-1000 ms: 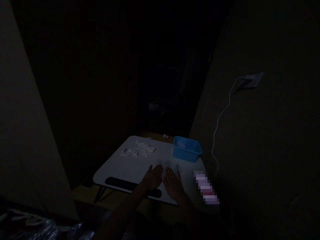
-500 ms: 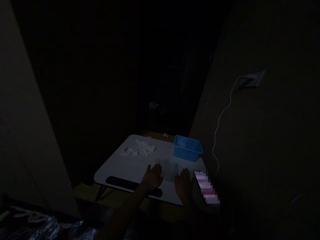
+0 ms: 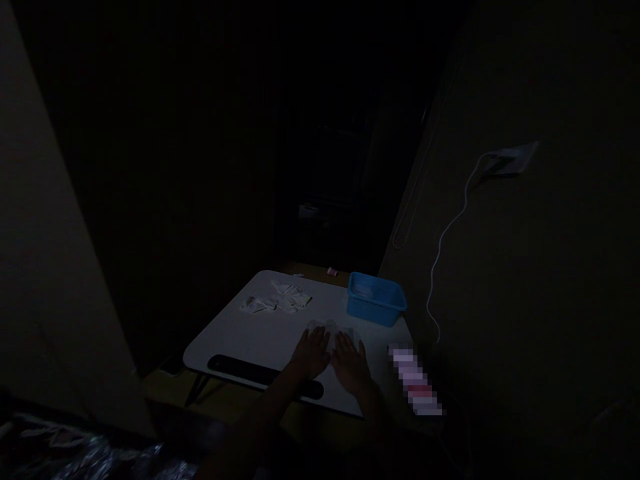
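My left hand [image 3: 312, 355] lies flat with fingers stretched out on a thin, pale, see-through sheet [image 3: 330, 325] near the front of a low white table [image 3: 240, 340]. Close beside it, my right hand [image 3: 351, 363] also rests flat on the sheet, fingers extended. Only the sheet's far part shows beyond my fingertips; the hands hide the rest. In the dim light I cannot tell whether it is plastic or paper.
Crumpled white pieces [image 3: 285, 298] lie at the table's far left. A blue plastic basket [image 3: 376, 310] with something pale inside stands at the back right. To the right is a lit, blurred phone [image 3: 415, 381]. A white cable [image 3: 437, 260] hangs from a wall socket [image 3: 513, 160].
My right hand has moved left and my left hand slightly right, so they are now close together on the sheet. Less of the sheet shows between them.
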`<state>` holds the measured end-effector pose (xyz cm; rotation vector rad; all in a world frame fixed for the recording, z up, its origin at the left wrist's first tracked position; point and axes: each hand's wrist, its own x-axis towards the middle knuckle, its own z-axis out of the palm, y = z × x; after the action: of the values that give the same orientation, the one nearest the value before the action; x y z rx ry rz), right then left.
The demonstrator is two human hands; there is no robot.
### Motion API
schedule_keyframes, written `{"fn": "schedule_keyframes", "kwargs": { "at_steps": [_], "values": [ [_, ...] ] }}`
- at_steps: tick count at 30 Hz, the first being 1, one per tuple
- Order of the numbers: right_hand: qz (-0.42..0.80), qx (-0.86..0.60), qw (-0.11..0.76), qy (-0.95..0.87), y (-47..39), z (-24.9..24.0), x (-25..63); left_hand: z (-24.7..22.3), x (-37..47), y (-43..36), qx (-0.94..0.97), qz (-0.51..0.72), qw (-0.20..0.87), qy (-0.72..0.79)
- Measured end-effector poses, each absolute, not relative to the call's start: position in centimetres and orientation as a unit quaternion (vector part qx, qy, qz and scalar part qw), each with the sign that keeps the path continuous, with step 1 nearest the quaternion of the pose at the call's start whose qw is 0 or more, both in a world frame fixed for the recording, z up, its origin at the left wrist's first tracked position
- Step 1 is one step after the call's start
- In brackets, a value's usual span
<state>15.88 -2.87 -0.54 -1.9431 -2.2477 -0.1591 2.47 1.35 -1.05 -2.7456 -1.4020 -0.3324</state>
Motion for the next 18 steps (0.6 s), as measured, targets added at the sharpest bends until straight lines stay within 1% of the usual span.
{"fn": "schedule_keyframes", "kwargs": {
  "at_steps": [4,12,14,18],
  "values": [
    [-0.065,-0.691,0.089,-0.715,-3.0,-0.4,15.6,-0.9,1.3,1.4,-0.865,-0.114,0.018,-0.489],
    [-0.094,-0.733,0.098,-0.667,-3.6,-0.8,17.0,-1.1,0.0,2.1,-0.854,-0.145,0.011,-0.5],
    [-0.093,-0.74,0.113,-0.656,-3.1,-1.0,17.4,-0.9,0.1,2.3,-0.852,-0.167,0.014,-0.496],
    [-0.097,-0.683,0.14,-0.711,-1.8,-0.9,17.0,-0.3,0.9,2.4,-0.882,-0.177,0.012,-0.437]
  ]
}}
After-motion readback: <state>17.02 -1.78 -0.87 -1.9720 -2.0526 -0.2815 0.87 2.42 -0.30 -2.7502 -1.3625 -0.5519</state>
